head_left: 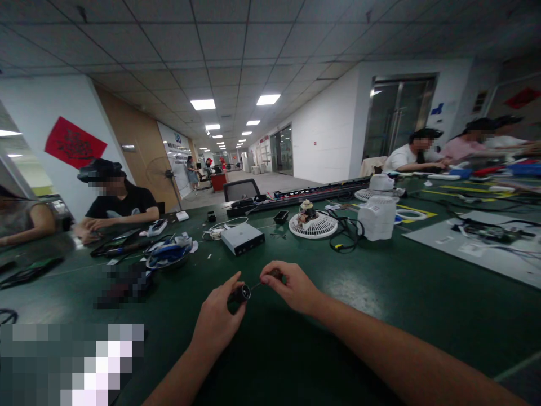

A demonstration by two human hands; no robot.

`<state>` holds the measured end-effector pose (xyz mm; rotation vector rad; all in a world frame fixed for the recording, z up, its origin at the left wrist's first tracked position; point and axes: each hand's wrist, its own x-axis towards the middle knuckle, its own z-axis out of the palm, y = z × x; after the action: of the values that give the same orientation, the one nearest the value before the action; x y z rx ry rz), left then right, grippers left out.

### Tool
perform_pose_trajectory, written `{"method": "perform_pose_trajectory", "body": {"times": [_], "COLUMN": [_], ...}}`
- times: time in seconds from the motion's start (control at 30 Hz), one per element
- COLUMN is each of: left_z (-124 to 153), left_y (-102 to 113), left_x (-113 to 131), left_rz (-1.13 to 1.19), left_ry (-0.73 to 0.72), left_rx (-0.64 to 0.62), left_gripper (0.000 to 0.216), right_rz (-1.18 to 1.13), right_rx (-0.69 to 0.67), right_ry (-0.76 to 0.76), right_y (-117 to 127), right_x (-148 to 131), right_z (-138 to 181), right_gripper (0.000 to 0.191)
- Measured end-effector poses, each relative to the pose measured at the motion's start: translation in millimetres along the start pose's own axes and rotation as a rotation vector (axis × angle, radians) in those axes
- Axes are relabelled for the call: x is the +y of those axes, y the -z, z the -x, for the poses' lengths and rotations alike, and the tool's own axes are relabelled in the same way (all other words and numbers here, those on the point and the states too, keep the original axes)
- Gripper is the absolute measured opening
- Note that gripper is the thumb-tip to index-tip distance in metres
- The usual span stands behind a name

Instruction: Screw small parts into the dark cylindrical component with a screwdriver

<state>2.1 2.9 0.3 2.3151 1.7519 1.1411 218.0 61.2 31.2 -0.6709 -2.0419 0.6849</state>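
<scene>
My left hand (216, 313) grips a small black cylindrical part (242, 293) between thumb and fingers, its round end turned toward the right. In my right hand (293, 286) is a screwdriver (256, 286), with the dark handle mostly hidden by the fingers. Its thin shaft slants down and left to the end of the black part; whether the tip touches it I cannot tell. Beyond both hands lies a grey and black optical disc drive (243, 239).
A white fan grille with a motor (313, 224), black cables (347, 234) and a white plastic housing (376, 219) are on the green table (363, 338). A blue bundle (171, 252) lies left. One co-worker (122, 194) sits left; several sit far right near a board (477, 242).
</scene>
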Motion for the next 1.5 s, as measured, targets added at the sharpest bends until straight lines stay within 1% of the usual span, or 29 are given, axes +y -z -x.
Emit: {"method": "perform_pose_trajectory", "body": {"times": [0.07,0.17,0.27,0.33,0.43,0.57,0.7,0.83,0.93,1.03,1.17,1.27,1.37,1.5], "left_z": [-0.4,-0.8,-0.9,-0.6,0.1,0.3,0.0,0.1,0.0,-0.2,-0.5,-0.3,0.4,1.2], "left_y": [0.2,-0.6,-1.6,-1.7,-1.3,-1.1,-0.8,0.2,0.8,0.8,0.3,-0.1,-0.7,-1.6], "left_x": [-0.1,-0.7,-1.4,-1.4,-0.4,0.8,0.8,1.7,3.0,3.7,2.4,0.7,-0.6,-1.8], "left_rz": [-0.001,-0.015,-0.028,-0.036,-0.041,-0.030,-0.027,-0.025,-0.024,-0.024,-0.027,-0.031,-0.033,-0.038], "left_ry": [0.003,-0.011,-0.017,-0.018,-0.023,-0.026,-0.025,-0.011,-0.015,-0.007,-0.004,0.018,0.025,0.030], "left_rx": [0.006,0.011,0.031,0.035,0.023,0.021,0.013,0.024,0.018,0.015,-0.002,-0.010,-0.014,-0.018], "left_gripper": [0.061,0.060,0.060,0.061,0.062,0.061,0.061,0.061,0.061,0.061,0.061,0.060,0.060,0.061], "right_rz": [-0.014,-0.054,0.005,0.040,-0.018,-0.024,-0.080,-0.081,-0.100,-0.097,-0.164,-0.139,-0.161,-0.077], "right_rx": [0.016,-0.022,-0.014,-0.013,-0.050,-0.017,-0.058,-0.030,-0.052,-0.030,-0.054,-0.042,-0.057,-0.021], "right_ry": [-0.001,0.002,0.026,0.031,0.018,-0.011,-0.030,-0.044,-0.042,-0.046,-0.049,-0.055,-0.045,-0.035], "right_y": [0.1,0.5,1.5,2.1,2.6,3.0,3.5,3.6,4.2,4.7,4.0,3.4,5.0,9.0], "right_x": [0.4,-0.2,-1.5,-2.2,-2.1,0.3,2.6,3.3,4.1,5.6,6.1,4.7,3.7,4.8], "right_z": [-0.2,0.0,0.0,-0.2,-0.7,-1.3,-1.5,-1.8,-2.3,-2.9,-3.0,-3.1,-3.6,-3.6], "right_gripper": [0.018,0.019,0.015,0.016,0.019,0.018,0.021,0.020,0.021,0.019,0.021,0.021,0.022,0.022]}}
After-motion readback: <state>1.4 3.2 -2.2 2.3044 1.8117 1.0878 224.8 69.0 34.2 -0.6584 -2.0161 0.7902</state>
